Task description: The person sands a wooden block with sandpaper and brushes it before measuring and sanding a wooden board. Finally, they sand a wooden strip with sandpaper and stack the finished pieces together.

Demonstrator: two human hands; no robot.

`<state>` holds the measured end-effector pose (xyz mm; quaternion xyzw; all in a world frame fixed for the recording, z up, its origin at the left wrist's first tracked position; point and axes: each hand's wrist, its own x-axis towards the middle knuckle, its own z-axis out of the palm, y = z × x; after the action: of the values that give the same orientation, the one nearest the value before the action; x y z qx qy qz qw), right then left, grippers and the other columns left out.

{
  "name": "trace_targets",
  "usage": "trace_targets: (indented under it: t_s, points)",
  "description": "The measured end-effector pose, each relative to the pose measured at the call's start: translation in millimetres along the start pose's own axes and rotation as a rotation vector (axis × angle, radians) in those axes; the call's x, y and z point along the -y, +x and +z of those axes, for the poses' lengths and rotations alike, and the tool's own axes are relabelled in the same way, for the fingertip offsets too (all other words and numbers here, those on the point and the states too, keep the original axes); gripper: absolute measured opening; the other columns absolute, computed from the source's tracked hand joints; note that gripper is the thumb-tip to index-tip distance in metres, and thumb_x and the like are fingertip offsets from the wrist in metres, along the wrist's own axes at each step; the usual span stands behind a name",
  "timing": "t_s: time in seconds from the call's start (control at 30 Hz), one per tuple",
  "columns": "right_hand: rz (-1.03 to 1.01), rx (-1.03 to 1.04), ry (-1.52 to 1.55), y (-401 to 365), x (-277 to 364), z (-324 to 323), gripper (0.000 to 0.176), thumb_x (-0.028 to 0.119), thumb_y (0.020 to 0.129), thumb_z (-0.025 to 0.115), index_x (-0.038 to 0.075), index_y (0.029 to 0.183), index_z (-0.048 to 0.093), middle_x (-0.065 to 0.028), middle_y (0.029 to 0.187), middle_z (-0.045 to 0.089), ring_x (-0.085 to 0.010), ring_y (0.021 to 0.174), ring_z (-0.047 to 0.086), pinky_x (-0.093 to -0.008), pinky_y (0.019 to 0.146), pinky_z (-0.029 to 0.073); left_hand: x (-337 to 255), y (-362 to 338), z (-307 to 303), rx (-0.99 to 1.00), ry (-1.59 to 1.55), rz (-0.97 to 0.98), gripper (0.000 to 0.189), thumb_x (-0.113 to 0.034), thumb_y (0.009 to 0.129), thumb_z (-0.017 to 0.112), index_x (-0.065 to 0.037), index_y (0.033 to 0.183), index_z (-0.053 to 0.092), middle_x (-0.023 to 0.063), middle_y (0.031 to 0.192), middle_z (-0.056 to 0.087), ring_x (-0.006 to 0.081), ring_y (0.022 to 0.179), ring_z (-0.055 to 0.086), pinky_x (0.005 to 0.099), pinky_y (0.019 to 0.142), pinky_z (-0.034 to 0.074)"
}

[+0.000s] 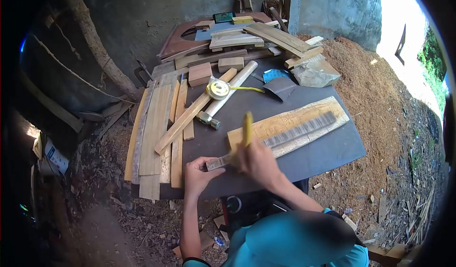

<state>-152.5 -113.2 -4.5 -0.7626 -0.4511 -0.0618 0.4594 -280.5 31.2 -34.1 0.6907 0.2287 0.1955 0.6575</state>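
A narrow grey-brown strip (304,130) with dark cross lines lies slantwise over a pale wooden board (280,120) on the dark table. At the strip's near left end, my left hand (196,176) pinches it between thumb and fingers. My right hand (259,165) is closed around a yellow stick-like tool (247,129), its shaft pointing up and its lower end blurred. That hand sits over the strip, just right of my left hand, and hides part of it and of the board's left edge. Which kind of tool it is, I cannot tell.
Left of the board lie a hammer (209,119), a yellow tape measure (218,89) with its blade out, and a long batten (190,117). Several planks (156,124) line the table's left edge. Stacked boards (237,39) and a phone (223,17) are farther back. Sawdust (370,91) is heaped at right.
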Motion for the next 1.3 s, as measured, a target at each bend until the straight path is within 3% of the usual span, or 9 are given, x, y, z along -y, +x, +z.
trace_targets:
  t_s: [0.17, 0.27, 0.47, 0.63, 0.73, 0.83, 0.97, 1.1, 1.3]
  points:
    - [0.484, -0.257, -0.561, 2, -133, -141, 0.012, 0.011, 0.084, 0.056, 0.0, 0.082, 0.055, -0.0169, 0.073, 0.059, -0.0328, 0.066, 0.06, -0.0428, 0.053, 0.046, 1, -3, -1, -0.015, 0.079, 0.019, 0.029, 0.002, 0.067, 0.077, 0.004, 0.091, 0.063, 0.0078, 0.085, 0.067, 0.0075, 0.074, 0.061, 0.0216, 0.068, 0.051]
    - [0.339, -0.543, -0.755, 9, -139, -189, 0.018, 0.017, 0.086, 0.057, -0.001, 0.086, 0.059, -0.0155, 0.072, 0.06, -0.0324, 0.058, 0.06, -0.0406, 0.053, 0.047, 1, 0, 0, 0.011, 0.076, 0.03, 0.028, 0.003, 0.067, 0.077, 0.005, 0.091, 0.062, 0.0079, 0.085, 0.066, 0.0078, 0.075, 0.061, 0.0221, 0.068, 0.051]
    - [0.032, 0.018, -0.616, 30, -64, -42, 0.019, 0.01, 0.075, 0.059, 0.003, 0.091, 0.05, -0.0128, 0.083, 0.055, -0.0301, 0.078, 0.061, -0.0359, 0.06, 0.052, 4, -2, -3, 0.043, 0.105, 0.021, 0.029, 0.003, 0.068, 0.075, 0.004, 0.092, 0.06, 0.0094, 0.087, 0.066, 0.0107, 0.075, 0.063, 0.0241, 0.068, 0.052]
    - [-0.042, 0.54, 0.395, 41, 59, 20, 0.021, 0.013, 0.079, 0.058, -0.007, 0.078, 0.051, -0.0251, 0.068, 0.059, -0.0428, 0.068, 0.06, -0.0473, 0.064, 0.05, 12, -2, -11, -0.049, 0.54, 0.128, 0.032, -0.009, 0.07, 0.075, 0.003, 0.094, 0.058, 0.0074, 0.084, 0.065, 0.015, 0.075, 0.064, 0.0268, 0.067, 0.051]
    - [-0.142, 0.244, 0.311, 38, 25, 26, 0.021, 0.013, 0.079, 0.059, -0.006, 0.074, 0.052, -0.0261, 0.067, 0.058, -0.0425, 0.066, 0.06, -0.0468, 0.062, 0.05, 2, -5, -10, 0.065, 0.438, -0.003, 0.029, -0.004, 0.071, 0.076, 0.004, 0.091, 0.056, 0.0063, 0.085, 0.064, 0.0101, 0.077, 0.061, 0.0253, 0.069, 0.05]
    - [0.185, 0.105, 0.184, 49, -50, -29, 0.019, 0.013, 0.082, 0.058, -0.005, 0.075, 0.058, -0.0193, 0.06, 0.06, -0.0313, 0.056, 0.063, -0.0387, 0.055, 0.051, -4, -5, 1, 0.046, 0.114, -0.015, 0.029, 0.005, 0.067, 0.077, 0.002, 0.088, 0.057, 0.0067, 0.084, 0.064, 0.0075, 0.073, 0.06, 0.0228, 0.064, 0.05]
    - [0.155, -0.279, -0.652, 73, -163, -134, 0.007, 0.007, 0.077, 0.058, 0.001, 0.077, 0.055, -0.0157, 0.075, 0.06, -0.0339, 0.067, 0.061, -0.043, 0.058, 0.049, -5, -4, 0, 0.06, 0.134, -0.035, 0.028, 0.004, 0.067, 0.077, 0.003, 0.088, 0.058, 0.0067, 0.084, 0.064, 0.0074, 0.074, 0.06, 0.0217, 0.066, 0.051]
    - [0.151, -0.109, -0.862, 77, -178, -181, 0.009, 0.01, 0.079, 0.057, 0.003, 0.076, 0.055, -0.0131, 0.075, 0.059, -0.0296, 0.07, 0.061, -0.0396, 0.058, 0.049, -4, -4, 1, 0.058, 0.144, -0.003, 0.028, 0.003, 0.067, 0.077, 0.002, 0.087, 0.058, 0.0061, 0.083, 0.065, 0.0075, 0.073, 0.06, 0.0216, 0.064, 0.051]
    - [-0.026, 0.146, -0.403, 49, -61, -42, 0.021, 0.007, 0.069, 0.063, -0.001, 0.083, 0.05, -0.0145, 0.075, 0.058, -0.031, 0.07, 0.061, -0.0405, 0.061, 0.051, 0, -3, 0, 0.047, 0.205, 0.03, 0.027, -0.006, 0.069, 0.077, 0.004, 0.087, 0.059, 0.0078, 0.084, 0.066, 0.0078, 0.074, 0.061, 0.0234, 0.063, 0.051]
